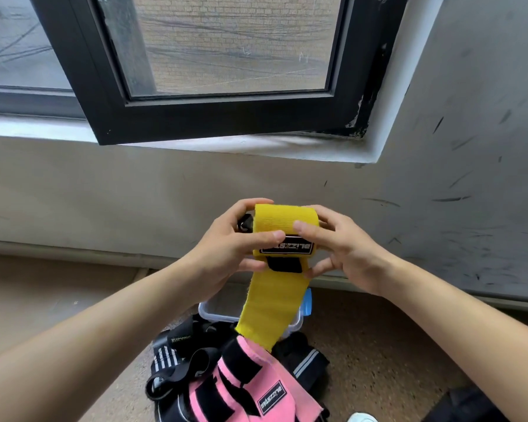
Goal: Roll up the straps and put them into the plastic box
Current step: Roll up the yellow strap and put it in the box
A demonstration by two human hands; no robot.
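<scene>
A yellow strap (282,222) with a black logo patch is held up in front of me, partly rolled, its loose tail hanging down toward the floor. My left hand (226,248) grips the roll's left end, thumb across its front. My right hand (345,251) holds the right end, thumb on top. Below, a clear plastic box (217,310) with a blue latch sits on the floor, partly hidden by the strap's tail. A pink strap (256,388) and black straps (177,357) lie in a heap in front of the box.
A grey wall (104,193) with a dark-framed open window (226,117) rises straight ahead. The floor (378,360) is brown and speckled. A dark object (473,403) sits at the lower right, and a white shoe tip (361,418) shows at the bottom edge.
</scene>
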